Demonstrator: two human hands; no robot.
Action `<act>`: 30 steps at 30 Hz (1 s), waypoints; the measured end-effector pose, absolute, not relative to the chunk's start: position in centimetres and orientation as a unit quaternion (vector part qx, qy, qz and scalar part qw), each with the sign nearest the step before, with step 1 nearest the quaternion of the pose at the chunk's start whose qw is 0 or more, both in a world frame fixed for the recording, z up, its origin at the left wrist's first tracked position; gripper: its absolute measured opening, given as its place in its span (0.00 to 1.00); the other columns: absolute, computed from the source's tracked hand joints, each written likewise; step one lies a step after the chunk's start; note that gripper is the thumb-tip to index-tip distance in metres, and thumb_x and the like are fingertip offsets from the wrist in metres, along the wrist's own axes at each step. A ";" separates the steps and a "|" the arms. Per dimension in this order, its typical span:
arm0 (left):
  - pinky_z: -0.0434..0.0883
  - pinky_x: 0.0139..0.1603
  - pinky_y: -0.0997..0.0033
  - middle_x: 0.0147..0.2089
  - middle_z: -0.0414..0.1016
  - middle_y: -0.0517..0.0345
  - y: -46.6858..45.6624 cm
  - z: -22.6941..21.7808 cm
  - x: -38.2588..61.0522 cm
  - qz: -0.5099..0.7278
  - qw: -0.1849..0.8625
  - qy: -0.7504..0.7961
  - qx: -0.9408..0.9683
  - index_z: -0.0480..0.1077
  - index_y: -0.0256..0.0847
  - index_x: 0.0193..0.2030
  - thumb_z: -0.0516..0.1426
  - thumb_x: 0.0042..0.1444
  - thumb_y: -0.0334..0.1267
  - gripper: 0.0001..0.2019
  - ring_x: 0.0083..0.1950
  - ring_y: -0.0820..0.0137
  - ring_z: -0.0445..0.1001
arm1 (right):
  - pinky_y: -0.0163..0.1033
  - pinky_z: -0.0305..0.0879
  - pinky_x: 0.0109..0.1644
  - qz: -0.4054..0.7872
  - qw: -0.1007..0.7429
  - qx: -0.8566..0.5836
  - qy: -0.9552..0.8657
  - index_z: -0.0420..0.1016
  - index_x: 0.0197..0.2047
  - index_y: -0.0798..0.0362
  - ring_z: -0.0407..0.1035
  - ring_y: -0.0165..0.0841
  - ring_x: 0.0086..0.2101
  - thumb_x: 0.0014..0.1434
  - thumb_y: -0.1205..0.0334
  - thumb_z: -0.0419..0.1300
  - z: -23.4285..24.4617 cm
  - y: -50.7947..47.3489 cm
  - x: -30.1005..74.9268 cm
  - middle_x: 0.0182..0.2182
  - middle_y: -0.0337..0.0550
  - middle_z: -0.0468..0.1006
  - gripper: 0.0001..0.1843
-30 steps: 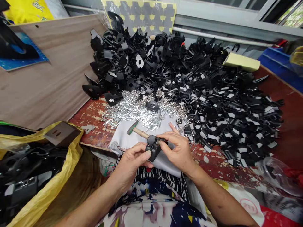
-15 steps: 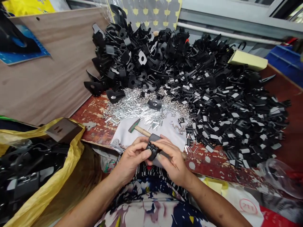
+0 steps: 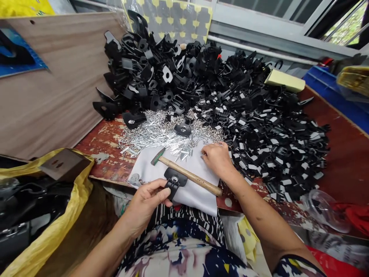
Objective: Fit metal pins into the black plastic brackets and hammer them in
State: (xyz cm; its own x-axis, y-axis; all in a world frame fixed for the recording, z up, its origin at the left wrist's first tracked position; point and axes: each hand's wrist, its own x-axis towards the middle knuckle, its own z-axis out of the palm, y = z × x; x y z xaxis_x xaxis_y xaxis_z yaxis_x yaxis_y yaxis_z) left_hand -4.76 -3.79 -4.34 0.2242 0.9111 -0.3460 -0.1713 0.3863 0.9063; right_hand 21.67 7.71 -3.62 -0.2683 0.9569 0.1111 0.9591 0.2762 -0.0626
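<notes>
My left hand pinches a black plastic clip between thumb and fingers, its broad flat end pointing away from me. Beside the clip lies a hammer with a wooden handle and a green-marked head, on a pale grey cloth. My right hand rests at the cloth's right side, fingers curled down by the edge of the small metal pieces. What its fingertips hold, if anything, is hidden. Beyond the cloth are thin metal pins and small shiny coiled pieces.
Large black plastic parts are heaped at the back left, smaller black parts at the right. A wooden board stands on the left. Near it hangs a yellow bag of black parts. A clear plastic tub sits front right.
My right hand has left the clip and moved up and right to the metal pieces. My left hand keeps the clip, now lower and left. The view has shifted right.
</notes>
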 end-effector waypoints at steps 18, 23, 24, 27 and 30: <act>0.75 0.31 0.69 0.38 0.72 0.55 -3.2 -5.0 -4.4 0.398 0.526 0.491 0.569 0.76 0.40 0.36 0.62 0.60 0.44 0.09 0.35 0.67 0.72 | 0.45 0.67 0.49 0.205 0.372 -0.552 -0.718 0.75 0.37 0.50 0.72 0.36 0.39 0.62 0.65 0.58 -3.4 6.3 23.5 0.35 0.42 0.78 0.04; 0.66 0.36 0.65 0.32 0.73 0.56 -3.7 -3.1 -4.5 0.345 0.243 0.429 0.799 0.71 0.40 0.32 0.64 0.60 0.39 0.09 0.35 0.65 0.68 | 0.36 0.64 0.39 0.629 0.212 -0.410 -0.625 0.72 0.41 0.51 0.69 0.29 0.33 0.59 0.64 0.64 -0.3 0.9 19.1 0.32 0.35 0.75 0.07; 0.64 0.35 0.65 0.30 0.71 0.57 -3.9 -2.8 -4.3 0.330 0.215 0.410 0.823 0.69 0.40 0.29 0.63 0.62 0.37 0.11 0.33 0.67 0.65 | 0.35 0.63 0.38 0.666 0.185 -0.391 -0.607 0.70 0.40 0.51 0.67 0.28 0.32 0.57 0.65 0.64 -0.3 0.2 18.3 0.31 0.34 0.73 0.08; 0.59 0.32 0.66 0.26 0.67 0.59 -4.3 -2.3 -3.8 0.310 0.174 0.384 0.852 0.64 0.40 0.25 0.59 0.64 0.32 0.16 0.30 0.69 0.60 | 0.34 0.60 0.35 0.711 0.148 -0.370 -0.580 0.67 0.37 0.51 0.64 0.26 0.28 0.53 0.67 0.66 -0.8 -0.7 16.9 0.27 0.31 0.71 0.11; 0.58 0.33 0.66 0.26 0.66 0.59 -4.5 -2.5 -4.1 0.303 0.174 0.394 0.850 0.64 0.41 0.25 0.59 0.64 0.32 0.16 0.30 0.68 0.60 | 0.34 0.59 0.33 0.675 0.111 -0.389 -0.617 0.69 0.39 0.51 0.64 0.27 0.26 0.54 0.65 0.67 -1.1 0.0 17.0 0.25 0.30 0.72 0.12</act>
